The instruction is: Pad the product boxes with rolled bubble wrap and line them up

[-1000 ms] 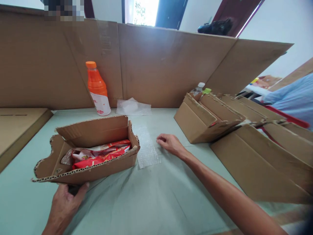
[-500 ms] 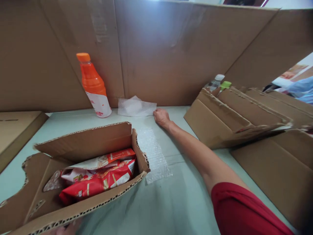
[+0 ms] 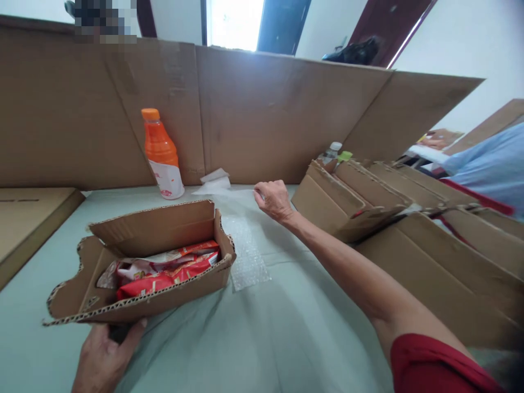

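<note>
Plastic sheet (image 3: 216, 184), thin & whitish, lay at the back of the table (image 3: 295, 338), just in front of the tall cardboard wall (image 3: 286, 114), its L end crumpled & its R end stretched to the R hand (image 3: 275, 201). R hand's fingers were curled & pinched tight on that end, palm down, arm reaching fwd from a red sleeve (image 3: 438, 363).

L hand (image 3: 104, 355) was at the near side of the open box (image 3: 164, 226), thumb spread from the fingers & the fingertips hidden by the cardboard; it seemed to touch the lower edge, but can't tell how firmly it held on. Box sat on the L half of the table, top open, edges ragged, w/ red snack bags (image 3: 176, 271) lying inside.

Bubble wrap (image 3: 249, 259) lay flat btwn the box's R end & the R forearm. Orange bottle (image 3: 164, 158), w/ white label & orange cap, stood upright behind the box, near the sheet's crumpled end. Far L: flat carton (image 3: 36, 218). R side: several brown boxes (image 3: 426, 273) close together, w/ a white cap (image 3: 336, 146) & a green cap (image 3: 345, 156) showing behind the nearest-to-wall one. Beyond, far R: blue cloth (image 3: 491, 164), blurry.
</note>
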Motion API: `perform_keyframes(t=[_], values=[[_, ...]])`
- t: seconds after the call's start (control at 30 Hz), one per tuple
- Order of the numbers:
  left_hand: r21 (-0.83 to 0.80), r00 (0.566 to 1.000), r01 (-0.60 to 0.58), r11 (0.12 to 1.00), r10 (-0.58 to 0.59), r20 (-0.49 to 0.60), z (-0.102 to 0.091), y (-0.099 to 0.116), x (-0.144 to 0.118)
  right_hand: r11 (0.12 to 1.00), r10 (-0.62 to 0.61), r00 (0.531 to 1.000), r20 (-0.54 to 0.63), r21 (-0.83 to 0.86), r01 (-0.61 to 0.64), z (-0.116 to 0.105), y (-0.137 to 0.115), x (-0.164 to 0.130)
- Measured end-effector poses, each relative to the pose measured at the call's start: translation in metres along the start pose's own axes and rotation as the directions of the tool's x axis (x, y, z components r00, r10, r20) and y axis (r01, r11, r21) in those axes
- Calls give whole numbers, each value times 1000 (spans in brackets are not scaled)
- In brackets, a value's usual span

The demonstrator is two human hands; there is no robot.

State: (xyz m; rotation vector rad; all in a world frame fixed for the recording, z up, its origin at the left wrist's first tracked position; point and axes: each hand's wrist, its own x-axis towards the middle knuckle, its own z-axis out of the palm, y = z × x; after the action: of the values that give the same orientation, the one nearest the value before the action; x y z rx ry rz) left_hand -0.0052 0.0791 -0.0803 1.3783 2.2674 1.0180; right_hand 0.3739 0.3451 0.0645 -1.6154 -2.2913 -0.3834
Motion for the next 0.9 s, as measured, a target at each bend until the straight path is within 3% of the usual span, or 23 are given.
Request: perform_keyframes(t=[0.2,0.37,0.47,0.67,0.9], values=[[-67,1000,9,998,-8,13,-9,21,5,986,-156,987,-48,52,158,-37,-24,-74],[-78,1000,13,997,-11,15,-14,29,10,952,-303,952,-32,21,304,-37,-45,-146],[-125,999,12,992,-7,39,-17,35,10,949,-309,949,-67,52,312,-29,-52,-175],[-148,999,-7,989,14,45,-25,48,6,949,-248,963,-103,173,262,-28,-57,-184],[-170,995,-84,982,91,31,-27,50,7,925,-337,924,-178,122,361,-63,-76,-188]])
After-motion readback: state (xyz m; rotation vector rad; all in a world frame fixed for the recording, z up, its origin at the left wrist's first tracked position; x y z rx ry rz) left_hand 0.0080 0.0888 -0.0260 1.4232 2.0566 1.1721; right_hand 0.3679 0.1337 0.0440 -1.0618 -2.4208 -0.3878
